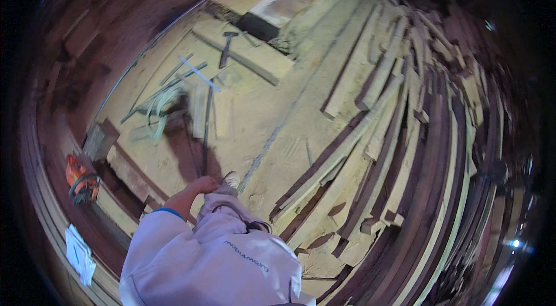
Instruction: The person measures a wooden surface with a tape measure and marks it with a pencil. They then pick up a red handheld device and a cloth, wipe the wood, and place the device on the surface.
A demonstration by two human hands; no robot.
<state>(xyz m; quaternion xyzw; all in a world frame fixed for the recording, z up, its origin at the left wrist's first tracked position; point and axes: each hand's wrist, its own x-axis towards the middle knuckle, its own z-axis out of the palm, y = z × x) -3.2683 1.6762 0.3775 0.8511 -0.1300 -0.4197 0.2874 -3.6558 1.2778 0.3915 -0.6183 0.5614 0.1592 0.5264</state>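
One hand [204,184], left | held forward | curled around thin dark rod [207,132]

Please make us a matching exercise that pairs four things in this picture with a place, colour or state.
Column one
1. Hammer
2. Tool at the picture's left side
3. Long timber pieces
4. Left hand

Column two
A. Closed around the near end of a thin dark rod
B. Lying on a pale wooden board
C. Crowded together along the picture's right side
D. Orange with dark parts

Right pairs: 1-B, 2-D, 3-C, 4-A.
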